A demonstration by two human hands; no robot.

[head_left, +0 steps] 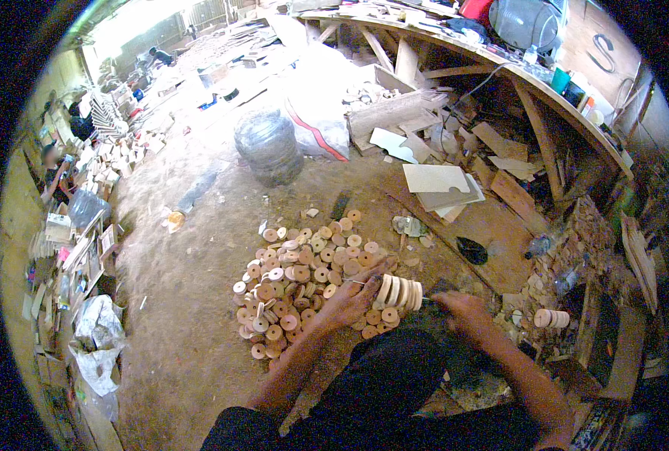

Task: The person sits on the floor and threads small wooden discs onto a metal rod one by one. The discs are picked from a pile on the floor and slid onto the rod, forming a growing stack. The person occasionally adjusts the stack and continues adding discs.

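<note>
Here, your left hand (349,299) gripped a row of wooden discs (399,291) at three o'clock of the pile (304,278), right hand (458,307) closed on its end; squeezing evenly looked wise.

A short row of pale round wooden discs (399,291), each with a centre hole, stands on edge face to face, forming a stubby cylinder that lies roughly level and tilts slightly up to the right. About 5 discs show in it. The left hand (355,298) grips its left end; the right hand (461,308) sits at its right end. Just beside it, to the left, a loose heap of flat wooden discs with holes (301,282) spreads over the dirt floor, most lying flat, some overlapping.
</note>
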